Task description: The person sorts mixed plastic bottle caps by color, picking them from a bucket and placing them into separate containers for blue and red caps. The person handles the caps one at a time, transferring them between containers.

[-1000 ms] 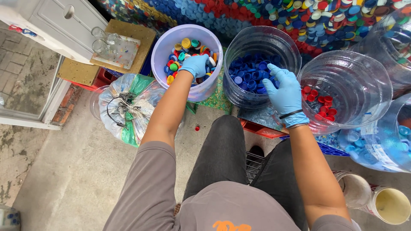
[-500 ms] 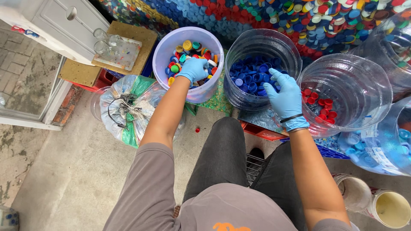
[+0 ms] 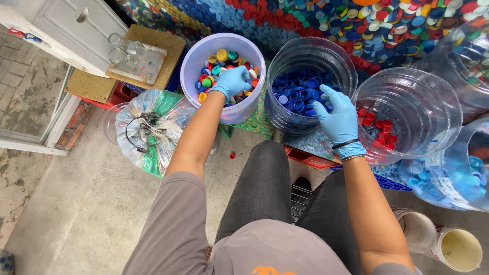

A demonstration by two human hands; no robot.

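Note:
My left hand [image 3: 232,81], in a blue glove, reaches into a lilac bucket [image 3: 189,63] of mixed coloured bottle caps [image 3: 214,71]. Its fingers curl down into the caps, and what they grip is hidden. My right hand [image 3: 337,118], also gloved in blue, hovers with fingers spread. It is over the near rim of a clear container [image 3: 305,50] holding blue caps [image 3: 295,94]. Just right of that hand stands another clear container [image 3: 433,99] with a few red caps [image 3: 377,126] at its bottom.
A big heap of coloured caps [image 3: 387,23] runs along the back. A tied plastic bag [image 3: 153,132] sits left of my knees, and one red cap [image 3: 232,156] lies on the concrete floor. A clear jug with light-blue caps [image 3: 451,178] and two tubs [image 3: 458,249] stand at the right.
My right hand has drifted slightly back toward me over the blue-cap container's rim. My left hand stays in the lilac bucket.

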